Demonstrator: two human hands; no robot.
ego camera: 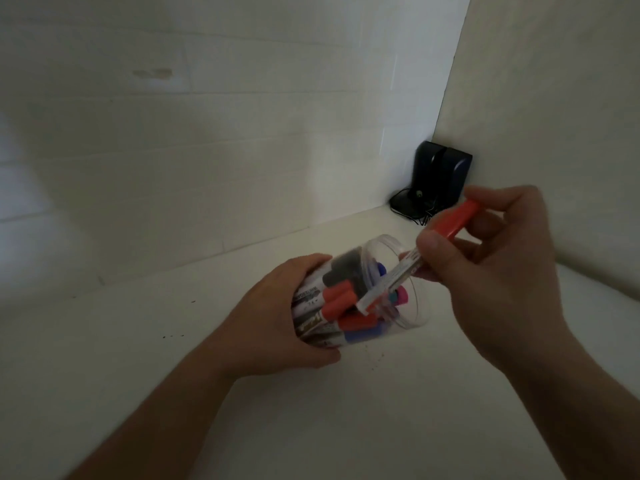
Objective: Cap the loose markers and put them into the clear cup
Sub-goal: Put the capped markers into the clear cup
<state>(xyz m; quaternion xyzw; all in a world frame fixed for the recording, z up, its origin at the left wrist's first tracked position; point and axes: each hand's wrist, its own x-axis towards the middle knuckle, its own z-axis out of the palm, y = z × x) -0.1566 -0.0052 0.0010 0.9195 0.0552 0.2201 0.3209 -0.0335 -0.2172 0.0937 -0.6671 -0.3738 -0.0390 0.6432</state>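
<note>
- Head view: left hand (pixel 277 317) is gripping the clear cup (pixel 408 289) round its base, fingers curled on it, at centre frame; it is holding the cup tilted, mouth facing right and up.
- Cup is holding a bunch of capped markers (pixel 346 306): red, black, blue, plus a pink and a teal cap near the rim.
- Right hand (pixel 498 271) is pinching a red-capped marker (pixel 457 221) at right of centre, thumb and fingers closed on the barrel just below the cap.
- That marker is lying diagonal, cap toward upper right, tail end already sitting inside the cup mouth.
- Both hands are hovering over a white counter (pixel 311 427).
- Dark speakers (pixel 440 178) with cables are sitting in the back corner, upper right, well apart from the cup.
</note>
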